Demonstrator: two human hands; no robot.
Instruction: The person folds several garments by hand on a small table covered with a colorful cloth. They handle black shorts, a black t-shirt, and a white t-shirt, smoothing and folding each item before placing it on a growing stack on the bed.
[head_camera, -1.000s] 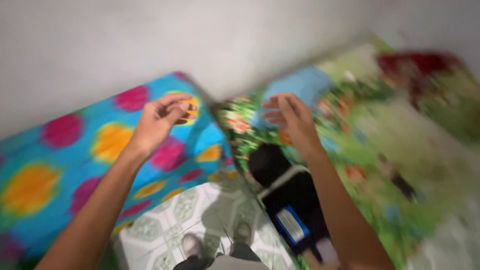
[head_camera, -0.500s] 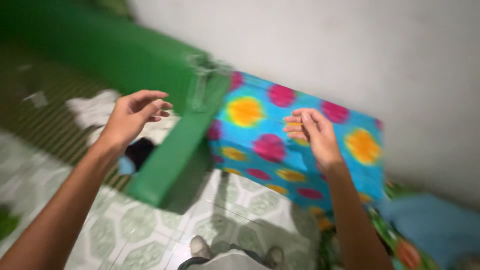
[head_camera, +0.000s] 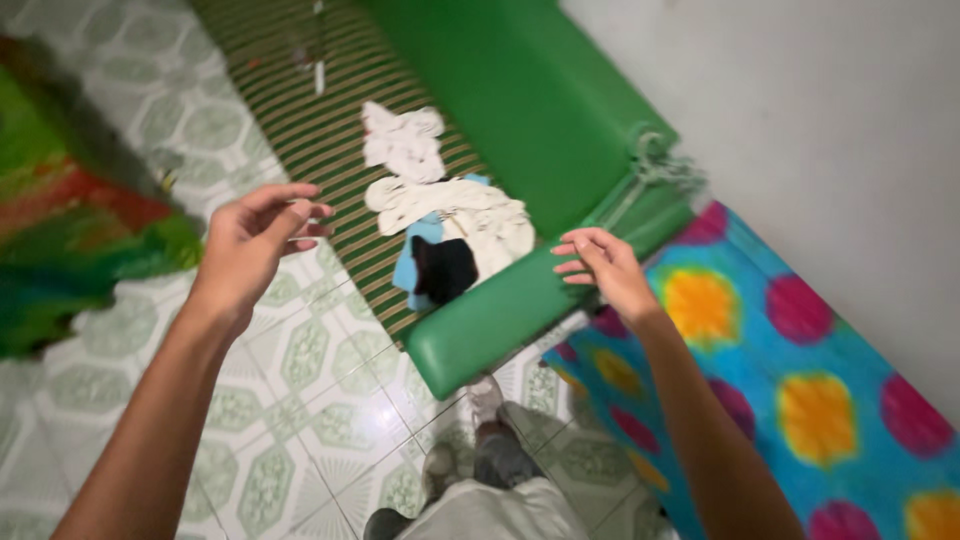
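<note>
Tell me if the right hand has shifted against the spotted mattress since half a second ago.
Yes. The right hand was over the spotted mattress then; now it sits past that mattress's end, over the green mattress edge.

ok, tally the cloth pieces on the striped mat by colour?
White cloths: 2
Light blue cloth: 1
Black cloth: 1
Total: 4
Both hands, left hand and right hand, are open and hold nothing.
</note>
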